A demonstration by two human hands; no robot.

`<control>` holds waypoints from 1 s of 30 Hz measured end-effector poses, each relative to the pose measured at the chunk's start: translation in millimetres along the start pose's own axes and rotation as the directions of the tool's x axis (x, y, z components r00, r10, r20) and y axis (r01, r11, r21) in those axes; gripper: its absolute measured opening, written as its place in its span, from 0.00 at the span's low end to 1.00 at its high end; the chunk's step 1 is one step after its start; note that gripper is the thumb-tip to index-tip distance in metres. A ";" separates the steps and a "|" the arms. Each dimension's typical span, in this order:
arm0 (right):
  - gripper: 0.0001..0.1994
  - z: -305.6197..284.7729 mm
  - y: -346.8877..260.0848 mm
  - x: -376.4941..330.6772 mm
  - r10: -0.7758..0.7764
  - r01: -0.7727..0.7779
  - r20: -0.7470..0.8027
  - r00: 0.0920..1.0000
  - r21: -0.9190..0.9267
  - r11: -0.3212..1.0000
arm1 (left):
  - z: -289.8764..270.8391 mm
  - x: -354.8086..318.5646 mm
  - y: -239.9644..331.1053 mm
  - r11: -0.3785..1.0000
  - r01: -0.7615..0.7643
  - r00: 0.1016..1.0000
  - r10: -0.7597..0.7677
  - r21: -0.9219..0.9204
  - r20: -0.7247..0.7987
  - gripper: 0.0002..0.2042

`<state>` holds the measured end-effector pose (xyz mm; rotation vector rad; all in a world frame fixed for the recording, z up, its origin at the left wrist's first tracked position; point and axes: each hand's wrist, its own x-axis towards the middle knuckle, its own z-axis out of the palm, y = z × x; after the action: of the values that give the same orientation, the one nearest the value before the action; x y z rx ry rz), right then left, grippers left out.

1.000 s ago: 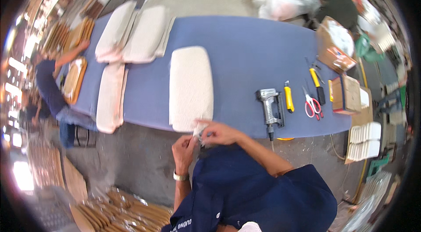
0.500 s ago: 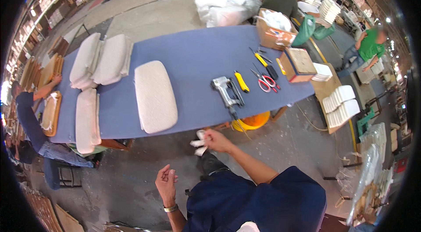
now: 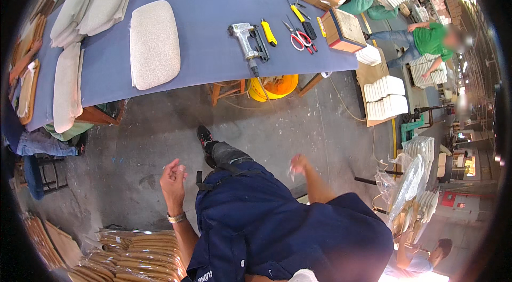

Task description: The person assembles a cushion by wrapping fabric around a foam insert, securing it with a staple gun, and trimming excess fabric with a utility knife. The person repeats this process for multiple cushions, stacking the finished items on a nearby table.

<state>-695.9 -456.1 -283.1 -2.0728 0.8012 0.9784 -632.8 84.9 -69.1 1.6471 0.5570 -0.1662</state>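
Note:
My left hand (image 3: pixel 173 183) hangs over the floor, fingers loosely bent and apart, with nothing in it. Off to the right, my right hand (image 3: pixel 300 163) is blurred; its fingers are closed on a white scrap (image 3: pixel 292 172), of which only a bit shows. Neither hand touches the blue-covered table (image 3: pixel 208 10). On it lie a light padded cushion (image 3: pixel 154 45), a staple gun (image 3: pixel 248 42), a yellow cutter (image 3: pixel 269 32) and red-handled scissors (image 3: pixel 301 40).
Stacked cushions (image 3: pixel 68 85) lie at the table's left. An orange-yellow bucket (image 3: pixel 274 88) stands under the front edge. At right are a cardboard box (image 3: pixel 344 30) and white pads (image 3: pixel 385 98). Wrapped wooden parts (image 3: pixel 144 255) sit behind my left arm. A person in green (image 3: pixel 429 39) stands beyond.
My view has swung so the table sits higher and farther left. My right hand has moved away from the table edge toward the right, still with the white scrap.

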 end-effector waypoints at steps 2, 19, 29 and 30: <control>0.15 -71.2 -38.1 37.1 -0.084 0.158 -0.221 0.972 0.343 0.926 | -3.5 1.1 9.3 1.000 -0.028 0.999 0.028 0.004 0.026 0.18; 0.14 106.4 -204.3 81.9 -0.712 0.769 0.292 0.639 -0.221 0.600 | -69.9 -159.9 247.8 -0.188 -0.903 -0.057 0.944 -0.387 -0.326 0.26; 0.15 83.6 -364.6 35.1 -0.562 0.563 0.172 0.809 0.049 0.825 | -61.7 -85.2 303.2 -0.360 -0.828 -0.256 0.925 -0.430 -0.281 0.23; 0.16 89.1 -371.7 36.1 -0.571 0.576 0.174 0.802 0.024 0.817 | -61.6 -71.7 310.7 -0.376 -0.809 -0.271 0.921 -0.452 -0.281 0.23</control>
<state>-429.7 -183.8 -233.8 -2.0307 0.0388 0.8043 -569.2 108.4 248.5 0.9605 -1.1236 1.0344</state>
